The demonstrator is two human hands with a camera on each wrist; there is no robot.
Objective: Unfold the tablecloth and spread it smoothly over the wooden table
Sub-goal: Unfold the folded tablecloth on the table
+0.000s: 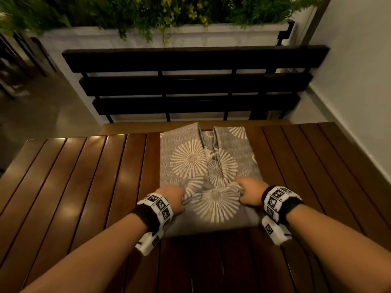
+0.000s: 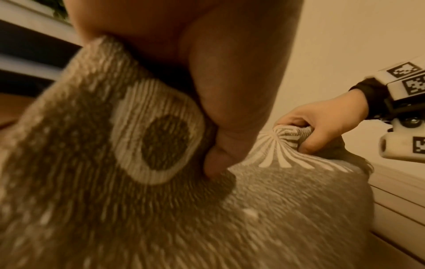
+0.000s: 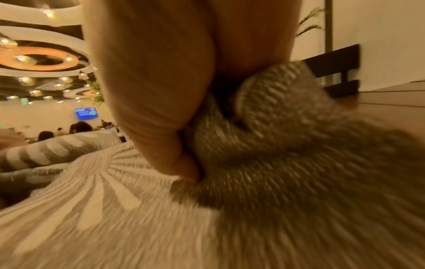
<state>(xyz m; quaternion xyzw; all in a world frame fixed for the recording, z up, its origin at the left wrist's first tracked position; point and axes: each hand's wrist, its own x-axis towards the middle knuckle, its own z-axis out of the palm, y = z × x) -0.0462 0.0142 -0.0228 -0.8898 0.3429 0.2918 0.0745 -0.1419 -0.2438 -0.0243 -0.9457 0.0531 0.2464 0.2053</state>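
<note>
A grey tablecloth (image 1: 190,157) with white sunburst flowers lies folded in the middle of the slatted wooden table (image 1: 69,182). Its top layer is bunched near the front. My left hand (image 1: 172,198) grips a gathered wad of the cloth at its near left side. My right hand (image 1: 250,192) grips another wad at the near right. In the left wrist view my left hand (image 2: 218,160) pinches the tablecloth (image 2: 115,163), and my right hand (image 2: 322,127) shows beyond with fabric in its fist. In the right wrist view my right hand (image 3: 184,163) holds the bunched tablecloth (image 3: 276,145).
A dark slatted bench (image 1: 190,85) stands right behind the table's far edge. Behind it is a white planter (image 1: 158,37) with green plants. A white wall (image 1: 355,81) runs along the right side. Bare table slats lie left and right of the cloth.
</note>
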